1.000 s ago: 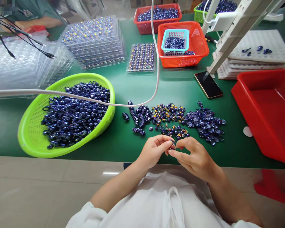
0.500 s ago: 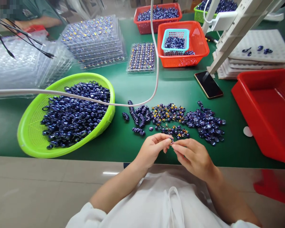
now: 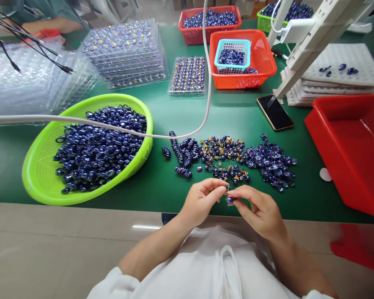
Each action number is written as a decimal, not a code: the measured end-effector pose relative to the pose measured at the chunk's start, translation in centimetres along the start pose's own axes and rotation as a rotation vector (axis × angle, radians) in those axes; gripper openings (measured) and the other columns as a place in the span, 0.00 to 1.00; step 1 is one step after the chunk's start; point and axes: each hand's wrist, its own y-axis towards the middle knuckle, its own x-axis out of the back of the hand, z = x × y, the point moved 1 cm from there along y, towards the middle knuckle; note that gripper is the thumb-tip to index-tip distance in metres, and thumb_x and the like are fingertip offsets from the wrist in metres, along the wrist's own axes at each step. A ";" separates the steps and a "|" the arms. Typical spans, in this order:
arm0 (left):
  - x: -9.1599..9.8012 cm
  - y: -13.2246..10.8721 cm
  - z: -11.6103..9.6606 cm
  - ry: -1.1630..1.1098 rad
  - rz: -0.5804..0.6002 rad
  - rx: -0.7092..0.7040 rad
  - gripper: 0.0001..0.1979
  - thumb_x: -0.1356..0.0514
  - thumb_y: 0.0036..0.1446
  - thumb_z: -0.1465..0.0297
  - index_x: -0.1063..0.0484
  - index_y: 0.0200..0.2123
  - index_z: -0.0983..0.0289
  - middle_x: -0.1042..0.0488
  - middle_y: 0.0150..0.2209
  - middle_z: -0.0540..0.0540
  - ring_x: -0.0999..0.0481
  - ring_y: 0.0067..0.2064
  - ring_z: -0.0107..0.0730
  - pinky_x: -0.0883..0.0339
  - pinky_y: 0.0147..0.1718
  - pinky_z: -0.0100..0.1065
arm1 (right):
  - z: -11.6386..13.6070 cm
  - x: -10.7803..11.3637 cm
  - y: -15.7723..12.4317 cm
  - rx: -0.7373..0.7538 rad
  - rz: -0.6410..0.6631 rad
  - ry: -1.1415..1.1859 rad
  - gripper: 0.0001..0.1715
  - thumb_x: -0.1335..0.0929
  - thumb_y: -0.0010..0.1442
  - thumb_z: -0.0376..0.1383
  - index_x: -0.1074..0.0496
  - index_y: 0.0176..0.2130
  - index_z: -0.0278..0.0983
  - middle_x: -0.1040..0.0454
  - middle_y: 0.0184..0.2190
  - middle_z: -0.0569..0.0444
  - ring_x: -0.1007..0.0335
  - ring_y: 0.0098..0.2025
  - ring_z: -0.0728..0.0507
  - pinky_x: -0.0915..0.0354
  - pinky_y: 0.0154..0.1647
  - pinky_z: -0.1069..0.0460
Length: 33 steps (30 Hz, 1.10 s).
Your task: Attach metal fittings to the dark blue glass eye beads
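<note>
Over the table's front edge, my left hand (image 3: 203, 200) pinches a small dark shiny part (image 3: 226, 187) between thumb and finger. My right hand (image 3: 259, 209) meets it from the right, its thumb and finger closed on a round glossy blue-black cap (image 3: 230, 200). Both pieces are tiny and partly covered by fingertips; whether they touch cannot be told. Just beyond lie a pile of dark parts with orange-gold bits (image 3: 222, 149) and a smaller one (image 3: 233, 172). To their right is a heap of loose blue-black caps (image 3: 269, 162); to their left, rows of stacked dark rings (image 3: 187, 149).
A green basket (image 3: 34, 166) of dark looped parts stands left, a red bin (image 3: 333, 158) right. Farther back are filled clear trays (image 3: 187, 74), a red-orange basket (image 3: 263, 54), a phone (image 3: 274, 113) and a post (image 3: 308, 45). A white cable (image 3: 162, 136) hangs across.
The fingers of my right hand have spread a little and turned, and a round glossy cap now shows at their tips. My left hand keeps its pinch. The view has shifted slightly.
</note>
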 end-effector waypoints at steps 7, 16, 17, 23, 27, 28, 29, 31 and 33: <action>0.2 -0.5 0.1 0.103 -0.014 -0.095 0.11 0.34 0.56 0.63 0.18 0.37 0.65 0.20 0.33 0.55 0.26 0.31 0.30 0.31 0.32 0.29 | -0.1 -0.5 0.2 0.166 -0.164 -0.208 0.22 0.32 0.61 0.23 0.27 0.51 0.44 0.24 0.42 0.51 0.24 0.42 0.46 0.25 0.39 0.51; 0.3 -0.7 0.0 0.236 -0.021 -0.216 0.10 0.36 0.59 0.66 0.17 0.39 0.65 0.20 0.34 0.57 0.24 0.34 0.33 0.30 0.35 0.31 | -0.4 -0.9 0.1 0.210 -0.210 -0.215 0.23 0.31 0.60 0.23 0.27 0.50 0.45 0.20 0.41 0.52 0.22 0.43 0.44 0.23 0.40 0.48; 0.3 -0.7 0.0 0.241 -0.021 -0.219 0.10 0.35 0.59 0.66 0.17 0.39 0.64 0.20 0.34 0.56 0.24 0.33 0.33 0.30 0.34 0.31 | -0.4 -0.9 0.1 0.219 -0.213 -0.220 0.23 0.31 0.60 0.23 0.27 0.50 0.45 0.20 0.41 0.52 0.22 0.43 0.44 0.23 0.40 0.48; 0.3 -0.5 0.1 0.253 -0.022 -0.247 0.09 0.35 0.58 0.67 0.17 0.40 0.63 0.21 0.32 0.56 0.26 0.32 0.32 0.32 0.34 0.31 | -0.4 -0.7 0.4 0.217 -0.230 -0.213 0.23 0.30 0.60 0.23 0.25 0.49 0.45 0.18 0.42 0.52 0.21 0.42 0.44 0.23 0.41 0.47; 0.4 -0.4 0.3 0.260 -0.021 -0.264 0.09 0.35 0.59 0.67 0.17 0.40 0.63 0.21 0.33 0.56 0.26 0.33 0.33 0.32 0.34 0.32 | -0.5 -0.8 0.4 0.194 -0.236 -0.221 0.21 0.31 0.61 0.24 0.25 0.49 0.46 0.18 0.41 0.53 0.20 0.42 0.44 0.23 0.41 0.47; 0.4 -0.4 0.3 0.268 -0.019 -0.276 0.09 0.35 0.59 0.67 0.17 0.41 0.63 0.21 0.32 0.56 0.26 0.32 0.33 0.32 0.34 0.32 | -0.6 -0.9 0.3 0.193 -0.236 -0.227 0.20 0.31 0.61 0.24 0.25 0.48 0.46 0.18 0.40 0.53 0.20 0.41 0.44 0.23 0.41 0.47; 0.4 -0.3 0.4 0.278 -0.017 -0.291 0.09 0.35 0.59 0.67 0.17 0.41 0.63 0.21 0.32 0.57 0.26 0.33 0.33 0.32 0.34 0.32 | -0.6 -0.9 0.3 0.195 -0.239 -0.238 0.20 0.30 0.61 0.24 0.25 0.48 0.46 0.18 0.40 0.53 0.20 0.41 0.44 0.23 0.40 0.47; 0.5 -0.3 0.5 0.297 -0.013 -0.325 0.09 0.36 0.59 0.68 0.17 0.41 0.63 0.21 0.33 0.57 0.25 0.33 0.33 0.31 0.35 0.33 | -0.6 -1.1 0.2 0.206 -0.243 -0.271 0.21 0.30 0.60 0.24 0.25 0.48 0.45 0.18 0.40 0.52 0.20 0.42 0.44 0.23 0.40 0.47; 0.5 -0.3 0.5 0.317 -0.013 -0.356 0.09 0.36 0.60 0.69 0.18 0.42 0.63 0.20 0.34 0.58 0.24 0.35 0.34 0.31 0.36 0.33 | -0.5 -1.2 0.1 0.222 -0.245 -0.314 0.22 0.29 0.59 0.23 0.26 0.48 0.44 0.18 0.40 0.51 0.21 0.42 0.44 0.23 0.40 0.47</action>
